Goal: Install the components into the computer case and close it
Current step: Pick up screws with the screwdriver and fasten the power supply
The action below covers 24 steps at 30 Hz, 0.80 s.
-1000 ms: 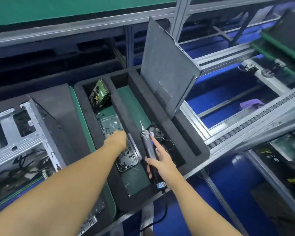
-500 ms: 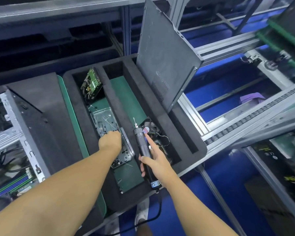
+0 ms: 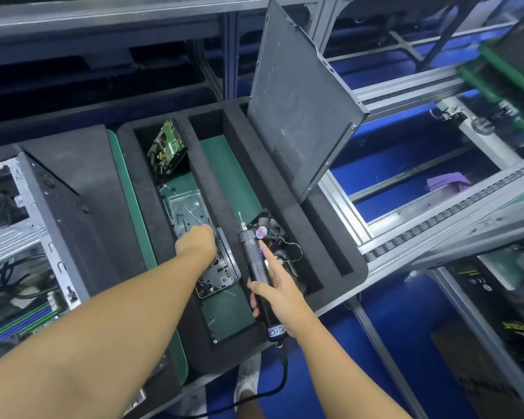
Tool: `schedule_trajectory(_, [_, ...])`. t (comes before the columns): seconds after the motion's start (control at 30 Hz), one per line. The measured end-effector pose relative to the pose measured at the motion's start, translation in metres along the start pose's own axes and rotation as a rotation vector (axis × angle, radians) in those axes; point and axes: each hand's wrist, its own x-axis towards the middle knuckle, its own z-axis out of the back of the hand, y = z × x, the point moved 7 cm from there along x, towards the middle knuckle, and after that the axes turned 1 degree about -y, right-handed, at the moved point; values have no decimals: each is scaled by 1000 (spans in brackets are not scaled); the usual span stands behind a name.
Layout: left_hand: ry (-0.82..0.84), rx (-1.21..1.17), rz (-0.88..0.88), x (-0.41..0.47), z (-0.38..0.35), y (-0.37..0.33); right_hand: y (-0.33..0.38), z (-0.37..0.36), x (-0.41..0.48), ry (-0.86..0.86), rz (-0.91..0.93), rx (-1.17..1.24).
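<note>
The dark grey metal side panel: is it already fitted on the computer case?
No, the side panel stands tilted in a slot of the black foam tray, apart from the open grey computer case.

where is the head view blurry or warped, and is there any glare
Head view: wide-angle bend curves the rails toward the right edge; top right, the green-edged shape is smeared by motion; centre is sharp, the screwdriver in the right hand reads clearly; soft sheen on the clear tray, no hard glare.
</note>
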Motion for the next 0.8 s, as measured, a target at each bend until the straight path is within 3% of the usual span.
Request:
schedule_trajectory(0.1, [85,-390,58,16,20,15,4,-1,0,9,-16,-3])
schedule_trajectory(0.17, [253,-702,111,19,27,27,9,-5,-1,33,-21,-25])
schedule_trajectory(0.3, [516,-1033,61,5,54,41,26,-22,-4,96,-31,-54])
schedule_trajectory(0.53, [479,-1333,-135,-17,92,53,58,-62,-14,231,2,-44])
schedule_trajectory(0.8, [511,-1599,-250,-28,108,44,80,-72,-45,210,29,-95])
